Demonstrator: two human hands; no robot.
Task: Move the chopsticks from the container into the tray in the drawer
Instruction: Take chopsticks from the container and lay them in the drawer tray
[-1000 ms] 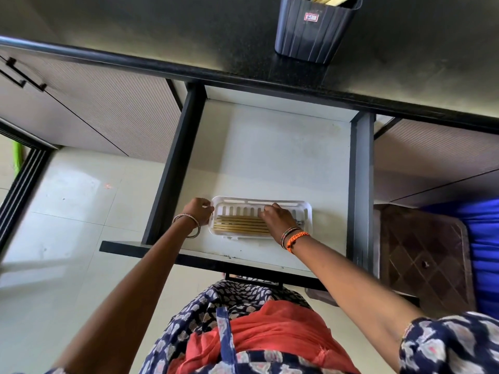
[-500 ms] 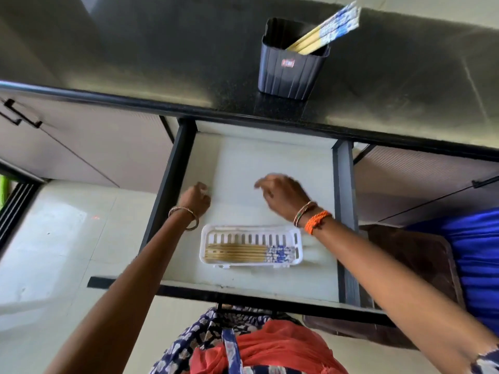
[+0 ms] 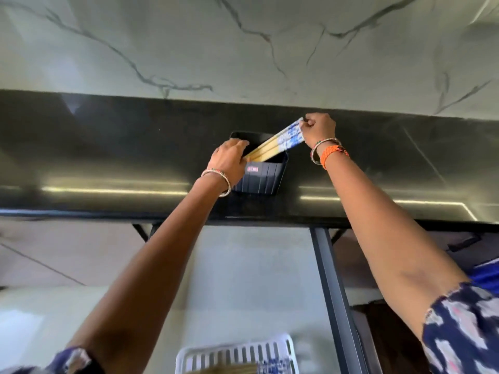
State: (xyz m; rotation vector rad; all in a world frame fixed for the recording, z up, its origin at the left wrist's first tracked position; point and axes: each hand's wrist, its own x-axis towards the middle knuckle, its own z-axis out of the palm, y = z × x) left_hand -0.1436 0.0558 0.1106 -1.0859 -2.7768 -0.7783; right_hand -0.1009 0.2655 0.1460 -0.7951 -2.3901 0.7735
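Note:
A dark ribbed container (image 3: 259,176) stands on the black countertop (image 3: 108,157). Several wooden chopsticks (image 3: 278,143) with blue-and-white patterned tops lean out of it to the upper right. My right hand (image 3: 318,129) pinches their patterned tips. My left hand (image 3: 228,160) grips the container's left rim. At the bottom edge, the white slotted tray (image 3: 237,356) lies in the open drawer (image 3: 243,279), with several chopsticks (image 3: 266,366) in it, partly cut off by the frame.
A marble-patterned wall (image 3: 243,44) rises behind the countertop. The drawer's dark right rail (image 3: 334,292) runs under my right arm. Cabinet fronts flank the drawer, and a blue object (image 3: 486,276) sits at the far right.
Both hands rose from the drawer to the countertop. The right hand took hold of the chopstick tips and the left hand took the container's rim. The view tilted upward.

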